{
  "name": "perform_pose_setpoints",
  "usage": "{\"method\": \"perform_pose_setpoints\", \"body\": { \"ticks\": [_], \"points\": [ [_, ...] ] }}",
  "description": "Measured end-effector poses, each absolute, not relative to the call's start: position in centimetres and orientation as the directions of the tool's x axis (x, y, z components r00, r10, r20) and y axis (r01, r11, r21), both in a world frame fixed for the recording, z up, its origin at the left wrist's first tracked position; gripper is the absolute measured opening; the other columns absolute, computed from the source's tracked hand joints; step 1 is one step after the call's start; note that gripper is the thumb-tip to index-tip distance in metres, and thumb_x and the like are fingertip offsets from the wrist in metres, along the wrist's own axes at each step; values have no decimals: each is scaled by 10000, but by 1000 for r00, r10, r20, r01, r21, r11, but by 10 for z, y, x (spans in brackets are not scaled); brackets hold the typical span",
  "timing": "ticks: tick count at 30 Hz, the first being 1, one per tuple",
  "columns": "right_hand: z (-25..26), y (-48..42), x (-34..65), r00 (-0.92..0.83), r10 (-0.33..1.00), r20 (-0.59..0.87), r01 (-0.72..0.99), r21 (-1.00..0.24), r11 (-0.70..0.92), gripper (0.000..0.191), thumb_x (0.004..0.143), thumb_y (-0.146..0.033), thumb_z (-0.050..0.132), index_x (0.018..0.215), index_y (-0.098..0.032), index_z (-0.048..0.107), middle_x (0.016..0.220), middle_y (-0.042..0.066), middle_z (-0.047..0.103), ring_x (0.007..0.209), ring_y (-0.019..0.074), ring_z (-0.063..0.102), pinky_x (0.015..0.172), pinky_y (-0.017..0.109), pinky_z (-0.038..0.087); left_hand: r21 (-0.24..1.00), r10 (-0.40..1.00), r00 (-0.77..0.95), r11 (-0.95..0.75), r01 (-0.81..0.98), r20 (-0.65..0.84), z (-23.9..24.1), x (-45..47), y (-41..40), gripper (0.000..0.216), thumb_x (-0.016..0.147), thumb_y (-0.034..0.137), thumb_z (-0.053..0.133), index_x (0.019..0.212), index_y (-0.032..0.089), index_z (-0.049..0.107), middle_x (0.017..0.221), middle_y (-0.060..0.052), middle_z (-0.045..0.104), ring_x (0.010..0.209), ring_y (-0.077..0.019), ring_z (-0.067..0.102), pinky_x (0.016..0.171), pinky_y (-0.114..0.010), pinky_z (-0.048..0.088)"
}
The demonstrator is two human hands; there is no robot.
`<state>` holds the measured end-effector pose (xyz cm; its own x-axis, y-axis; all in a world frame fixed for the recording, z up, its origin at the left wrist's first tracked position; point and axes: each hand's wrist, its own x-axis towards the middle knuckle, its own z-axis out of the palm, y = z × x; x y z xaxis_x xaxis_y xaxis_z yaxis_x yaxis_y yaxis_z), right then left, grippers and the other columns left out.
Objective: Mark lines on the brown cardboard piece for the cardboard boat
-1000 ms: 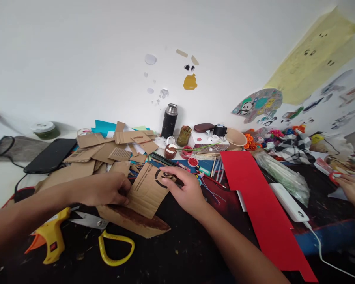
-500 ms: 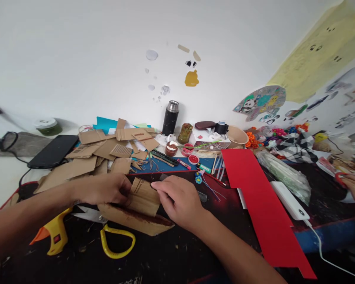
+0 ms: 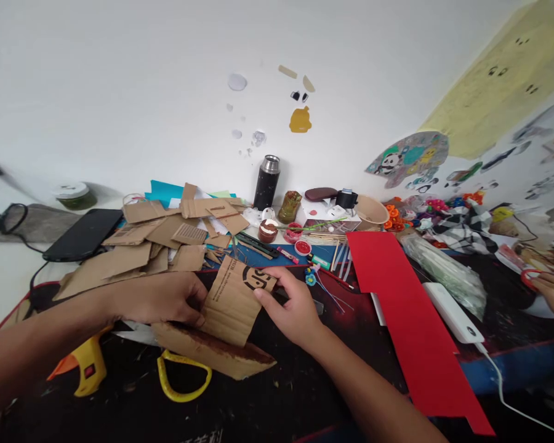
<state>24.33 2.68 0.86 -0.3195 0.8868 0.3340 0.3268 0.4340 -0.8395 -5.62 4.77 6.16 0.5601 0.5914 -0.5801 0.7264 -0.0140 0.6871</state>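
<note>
On the dark desk (image 3: 268, 418), left hand (image 3: 175, 298) and right hand (image 3: 293, 301) both pinch the card (image 3: 233, 301), above the brown-edged piece (image 3: 221, 359). The card seems already cut; whether joined, I cannot tell.

Free mat (image 3: 270, 409) between scissors (image 3: 182, 397) and right forearm (image 3: 360, 381)
</note>
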Motion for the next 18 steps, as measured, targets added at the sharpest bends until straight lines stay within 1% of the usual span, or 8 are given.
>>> {"method": "perform_pose_setpoints", "body": {
  "ticks": [4, 7, 10, 12, 15, 18],
  "points": [
    [17, 31, 243, -322, 863, 389, 291, -827, 481, 228, 1046, -371, 774, 1245, -259, 778, 1187, 79, 878, 1040, 261, 843, 940, 376, 677, 680, 570, 570, -26, 733, -592, 66, -54, 48, 252, 766, 449, 763, 693, 232, 657, 688, 5, 583, 644, -186, 457, 554, -317, 316],
    [20, 33, 241, -326, 858, 396, 302, -817, 492, 224, 1039, -367, 786, 1235, -259, 776, 1189, 81, 882, 1048, 266, 851, 944, 380, 684, 673, 576, 562, -28, 739, -593, 68, -53, 49, 267, 769, 462, 756, 694, 237, 634, 680, 8, 556, 642, -184, 433, 555, -322, 297],
    [18, 31, 238, -342, 841, 420, 341, -778, 527, 179, 1059, -348, 771, 1212, -257, 782, 1173, 87, 888, 1044, 267, 854, 950, 379, 683, 673, 567, 562, -19, 740, -602, 66, -53, 48, 270, 759, 470, 759, 697, 234, 642, 675, 16, 544, 646, -180, 431, 566, -317, 303],
    [16, 30, 237, -346, 818, 459, 369, -735, 569, 138, 1083, -322, 742, 1196, -254, 784, 1158, 93, 889, 1042, 267, 852, 951, 377, 677, 675, 561, 562, -9, 738, -607, 64, -53, 47, 281, 760, 477, 761, 693, 229, 647, 678, 21, 550, 650, -175, 437, 576, -307, 314],
    [9, 31, 235, -378, 763, 524, 411, -644, 646, 100, 1114, -274, 687, 1145, -249, 778, 1063, 95, 876, 967, 262, 836, 879, 364, 657, 685, 554, 565, 12, 729, -611, 61, -54, 45, 270, 775, 482, 752, 729, 222, 701, 708, 15, 603, 670, -181, 483, 585, -294, 345],
    [0, 34, 235, -451, 661, 599, 422, -510, 750, 154, 1122, -196, 617, 1121, -243, 763, 978, 94, 847, 894, 259, 802, 819, 365, 631, 699, 548, 574, 27, 715, -608, 56, -54, 44, 247, 767, 465, 750, 778, 218, 765, 742, 0, 663, 703, -202, 545, 591, -288, 376]
  ]
}}
